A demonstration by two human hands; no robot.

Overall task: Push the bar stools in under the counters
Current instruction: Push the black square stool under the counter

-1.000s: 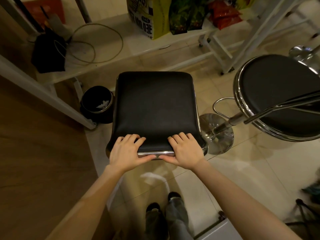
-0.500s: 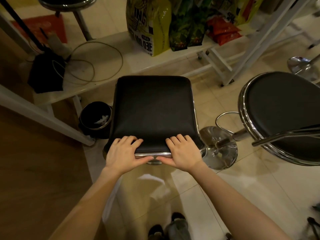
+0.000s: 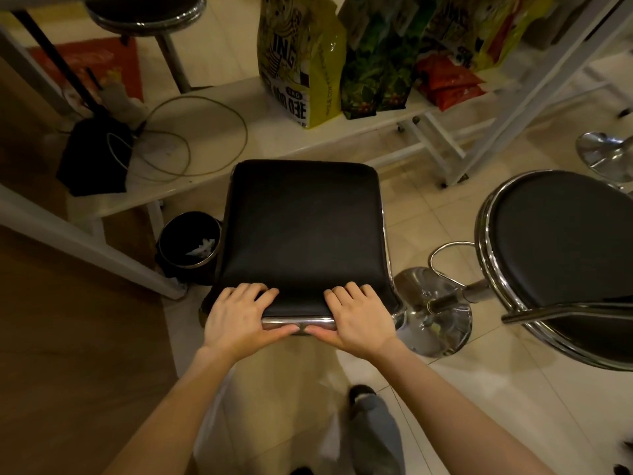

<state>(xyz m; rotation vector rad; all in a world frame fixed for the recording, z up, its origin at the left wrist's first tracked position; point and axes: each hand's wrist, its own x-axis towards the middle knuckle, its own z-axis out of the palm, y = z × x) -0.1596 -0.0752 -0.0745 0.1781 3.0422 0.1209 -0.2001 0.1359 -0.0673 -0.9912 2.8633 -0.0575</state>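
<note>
A square black bar stool [image 3: 303, 228] with a chrome rim stands in front of me. My left hand [image 3: 236, 315] grips its near edge on the left, fingers on the cushion, thumb under the chrome bar. My right hand [image 3: 359, 317] grips the same edge on the right. The stool's far edge lies close to a low white shelf [image 3: 219, 166] under the counter frame. A round black bar stool [image 3: 565, 255] with a chrome ring stands at the right, its chrome base [image 3: 433, 310] beside the square stool. A third stool seat [image 3: 144, 10] shows at the top left.
A black waste bin [image 3: 190, 246] sits left of the square stool by a white frame leg [image 3: 85, 245]. A wooden counter top [image 3: 68, 354] fills the left. Yellow, green and red bags [image 3: 301, 60], a cable loop and a black bag lie on the shelf. Another chrome base [image 3: 606, 156] is at far right.
The square stool has slid forward toward the white shelf with both hands still on its near edge. My view has followed, so the bags and the third stool show more.
</note>
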